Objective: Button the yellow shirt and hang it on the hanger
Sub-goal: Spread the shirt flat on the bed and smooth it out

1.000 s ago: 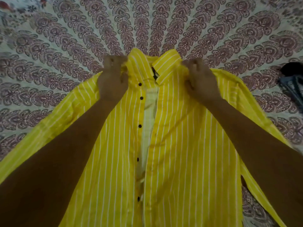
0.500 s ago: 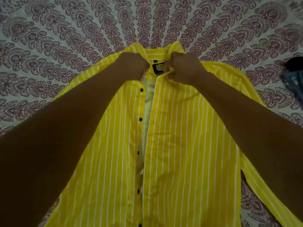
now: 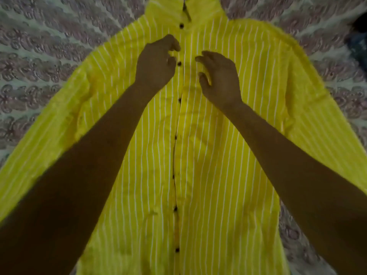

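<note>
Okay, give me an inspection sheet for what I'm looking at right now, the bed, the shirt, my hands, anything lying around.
Surface: patterned bedsheet, maroon floral print on a pale ground, under the whole shirt.
Job's things: yellow shirt lies flat, front up, white stripes, collar at the far end; dark buttons run down the centre placket. Hanger: nothing seen.
Clutter: a dark object at the right edge, too blurred to identify.
Grippers: left hand and right hand open, holding nothing, fingers curled either side of the placket near the second button.
Cables: nothing seen.
Surroundings: dim lighting; only the bed is visible.
</note>
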`<state>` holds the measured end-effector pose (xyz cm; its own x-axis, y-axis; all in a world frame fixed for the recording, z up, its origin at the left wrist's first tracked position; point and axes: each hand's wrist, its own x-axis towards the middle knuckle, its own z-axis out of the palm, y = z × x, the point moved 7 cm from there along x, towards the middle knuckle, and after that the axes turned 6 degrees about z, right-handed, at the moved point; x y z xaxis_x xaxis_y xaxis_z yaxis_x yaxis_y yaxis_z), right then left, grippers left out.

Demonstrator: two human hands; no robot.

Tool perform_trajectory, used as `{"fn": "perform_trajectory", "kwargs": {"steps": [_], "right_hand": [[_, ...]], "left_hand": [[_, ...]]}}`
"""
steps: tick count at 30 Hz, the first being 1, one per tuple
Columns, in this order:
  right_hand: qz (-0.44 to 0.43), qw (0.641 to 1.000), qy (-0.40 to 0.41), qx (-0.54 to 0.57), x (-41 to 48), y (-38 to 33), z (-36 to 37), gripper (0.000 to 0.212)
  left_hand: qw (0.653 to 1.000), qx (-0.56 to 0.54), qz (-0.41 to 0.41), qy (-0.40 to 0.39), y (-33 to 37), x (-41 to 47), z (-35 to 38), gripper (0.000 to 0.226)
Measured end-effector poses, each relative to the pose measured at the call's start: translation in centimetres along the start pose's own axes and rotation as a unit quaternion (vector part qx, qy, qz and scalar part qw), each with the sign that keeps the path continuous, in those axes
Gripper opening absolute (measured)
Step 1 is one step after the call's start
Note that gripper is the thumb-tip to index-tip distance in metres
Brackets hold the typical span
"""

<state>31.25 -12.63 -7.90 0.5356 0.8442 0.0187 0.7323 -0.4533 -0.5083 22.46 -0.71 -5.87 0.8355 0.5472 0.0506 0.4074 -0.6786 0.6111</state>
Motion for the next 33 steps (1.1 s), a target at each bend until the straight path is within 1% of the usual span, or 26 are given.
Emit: {"fn": "perform_trajectory", "kwargs": {"steps": [1, 2, 3, 6, 8, 9, 11, 13, 14, 16, 17, 18, 19, 21, 22, 23, 24, 25, 26, 28, 29, 30, 32, 33], "right_hand": [[-0.001, 1.000, 0.011, -0.001, -3.5, 0.0, 0.6, 0.044], [-0.008, 1.000, 0.004, -0.012, -7.5, -0.1, 1.5, 0.044], [-0.011, 0.999, -0.022, -0.029, -11.6, -0.3, 2.6, 0.045], [0.011, 0.992, -0.106, -0.070, -23.5, -0.3, 4.5, 0.050], [0.056, 0.986, -0.118, -0.102, -29.7, 0.4, 3.7, 0.051], [0.095, 0.982, -0.112, -0.123, -31.9, 1.3, 3.0, 0.052], [0.200, 0.963, -0.093, -0.156, -36.2, 3.2, 1.3, 0.055], [0.292, 0.941, -0.084, -0.146, -39.2, 4.6, 0.0, 0.057], [0.314, 0.934, -0.093, -0.140, -40.1, 5.0, -0.3, 0.059], [0.322, 0.928, -0.119, -0.142, -41.7, 4.7, -0.6, 0.060], [0.342, 0.922, -0.115, -0.142, -42.4, 4.7, -0.9, 0.061], [0.385, 0.908, -0.099, -0.135, -43.1, 4.9, -1.2, 0.062], [0.441, 0.886, -0.077, -0.122, -44.0, 5.1, -1.7, 0.063], [0.551, 0.829, -0.038, -0.089, -46.6, 4.7, -2.3, 0.061], [0.575, 0.814, -0.028, -0.082, -47.8, 4.2, -2.4, 0.059], [0.577, 0.813, -0.022, -0.077, -48.5, 3.8, -2.3, 0.056], [0.566, 0.821, -0.014, -0.071, -49.0, 3.3, -2.2, 0.052], [0.553, 0.830, -0.005, -0.067, -49.4, 3.0, -2.2, 0.047], [0.547, 0.834, 0.007, -0.063, -49.9, 2.7, -2.3, 0.041], [0.567, 0.821, 0.056, -0.043, -50.4, 2.9, -3.3, 0.030], [0.579, 0.810, 0.084, -0.036, -50.6, 3.3, -3.9, 0.027], [0.588, 0.802, 0.102, -0.038, -50.7, 3.8, -4.4, 0.026], [0.596, 0.796, 0.093, -0.061, -50.8, 4.9, -4.9, 0.027], [0.590, 0.799, 0.075, -0.082, -50.7, 5.5, -4.9, 0.028]], "left_hand": [[1.000, -0.016, 0.008, 0.007, 0.3, -3.2, 0.5, 0.031], [1.000, -0.018, 0.016, -0.001, 0.5, -6.8, 1.2, 0.031], [1.000, -0.011, 0.013, -0.021, 0.3, -10.8, 2.2, 0.033], [0.993, 0.068, 0.005, -0.094, -1.0, -22.9, 4.5, 0.041], [0.984, 0.128, -0.020, -0.122, -1.6, -29.4, 4.2, 0.042], [0.981, 0.142, -0.044, -0.121, -2.1, -31.7, 3.5, 0.043], [0.971, 0.168, -0.117, -0.121, -3.0, -36.0, 1.6, 0.046], [0.954, 0.196, -0.191, -0.119, -3.8, -39.6, -0.3, 0.048], [0.946, 0.204, -0.224, -0.117, -4.1, -40.9, -1.1, 0.049], [0.930, 0.207, -0.284, -0.109, -3.9, -43.4, -2.4, 0.049], [0.922, 0.199, -0.318, -0.093, -3.6, -44.5, -3.0, 0.048], [0.912, 0.183, -0.362, -0.069, -3.6, -45.4, -3.3, 0.047], [0.895, 0.159, -0.415, -0.042, -3.5, -46.5, -3.5, 0.049], [0.842, 0.088, -0.532, 0.014, -3.3, -49.5, -3.7, 0.057], [0.810, 0.052, -0.583, 0.033, -3.1, -51.0, -3.7, 0.061], [0.781, 0.028, -0.622, 0.037, -3.1, -52.2, -3.4, 0.065], [0.763, 0.018, -0.645, 0.028, -3.1, -53.0, -3.1, 0.066], [0.755, 0.018, -0.655, 0.016, -3.2, -53.5, -3.1, 0.063], [0.758, 0.021, -0.652, 0.010, -3.3, -54.0, -3.1, 0.057], [0.780, 0.020, -0.624, 0.027, -3.7, -54.5, -3.9, 0.037], [0.794, 0.022, -0.606, 0.045, -4.0, -54.9, -4.5, 0.031], [0.800, 0.034, -0.596, 0.059, -4.3, -55.5, -5.3, 0.029], [0.793, 0.058, -0.603, 0.063, -5.0, -57.2, -6.4, 0.028], [0.782, 0.049, -0.618, 0.070, -5.5, -58.0, -6.5, 0.025]]}}
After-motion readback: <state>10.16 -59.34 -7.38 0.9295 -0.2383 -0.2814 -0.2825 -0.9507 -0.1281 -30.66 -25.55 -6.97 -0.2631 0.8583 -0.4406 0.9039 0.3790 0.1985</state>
